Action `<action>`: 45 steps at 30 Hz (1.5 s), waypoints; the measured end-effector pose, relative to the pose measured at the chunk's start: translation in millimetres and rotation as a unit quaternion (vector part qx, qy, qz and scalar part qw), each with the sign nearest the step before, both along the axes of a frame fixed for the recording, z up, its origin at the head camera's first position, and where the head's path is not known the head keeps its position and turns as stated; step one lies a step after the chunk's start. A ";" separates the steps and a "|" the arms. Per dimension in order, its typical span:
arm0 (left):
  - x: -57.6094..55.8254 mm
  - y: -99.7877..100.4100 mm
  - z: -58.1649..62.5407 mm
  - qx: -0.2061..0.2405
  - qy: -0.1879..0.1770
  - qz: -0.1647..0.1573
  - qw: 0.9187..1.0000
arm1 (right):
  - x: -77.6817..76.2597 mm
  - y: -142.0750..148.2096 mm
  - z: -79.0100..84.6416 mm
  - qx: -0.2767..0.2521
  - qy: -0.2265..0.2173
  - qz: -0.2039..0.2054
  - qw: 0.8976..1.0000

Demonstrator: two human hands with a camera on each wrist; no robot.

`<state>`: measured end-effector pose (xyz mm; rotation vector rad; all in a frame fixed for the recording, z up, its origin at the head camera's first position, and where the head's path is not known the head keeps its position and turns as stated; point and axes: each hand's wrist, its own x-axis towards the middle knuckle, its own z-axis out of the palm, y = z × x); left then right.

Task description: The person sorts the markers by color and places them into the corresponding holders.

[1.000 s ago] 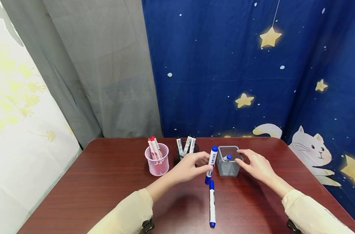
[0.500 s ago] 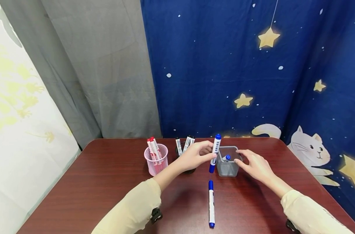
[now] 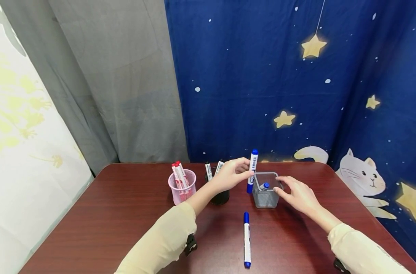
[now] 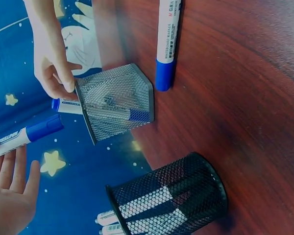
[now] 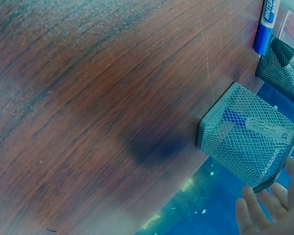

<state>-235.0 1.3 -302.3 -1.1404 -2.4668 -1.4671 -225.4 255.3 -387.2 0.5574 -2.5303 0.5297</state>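
My left hand (image 3: 246,170) pinches a blue-capped white marker (image 3: 252,170) upright, its lower end just over the left rim of a grey square mesh holder (image 3: 264,198). In the left wrist view the marker (image 4: 28,135) hangs beside the holder (image 4: 118,100). One blue marker (image 3: 265,186) lies inside the holder. My right hand (image 3: 280,186) grips the holder's right rim between thumb and fingers (image 4: 63,81). Another blue marker (image 3: 246,239) lies flat on the table nearer to me.
A pink cup (image 3: 182,188) with red markers stands at the left. A black mesh cup (image 3: 220,196) with black markers stands behind my left wrist. The dark wooden table (image 3: 125,228) ends at curtains at the back.
My left hand has lifted the blue marker off the table and carried it up and right to the holder's left rim. The right hand has stayed on the holder.
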 end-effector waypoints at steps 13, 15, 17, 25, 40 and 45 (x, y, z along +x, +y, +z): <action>-20.6 17.7 0.8 -0.006 -0.002 0.035 0.999 | 0.2 -0.9 2.0 0.005 -0.012 -0.002 1.000; -22.0 20.7 1.5 -0.010 -0.005 0.041 0.999 | 0.1 -1.3 1.9 0.006 -0.014 -0.002 1.000; -22.8 24.2 2.3 -0.014 -0.008 0.046 0.999 | 0.2 -1.2 1.9 0.005 -0.015 -0.002 1.000; -27.9 36.8 -0.7 -0.007 -0.014 0.050 0.999 | 1.1 -0.9 2.6 0.003 -0.013 0.001 1.000; -39.6 54.0 -14.1 -0.008 -0.040 0.076 0.996 | 1.1 -1.4 1.6 0.001 -0.014 -0.003 1.000; -40.8 58.4 -19.3 -0.016 -0.044 0.078 0.996 | 1.0 -0.9 1.7 0.002 -0.013 -0.001 1.000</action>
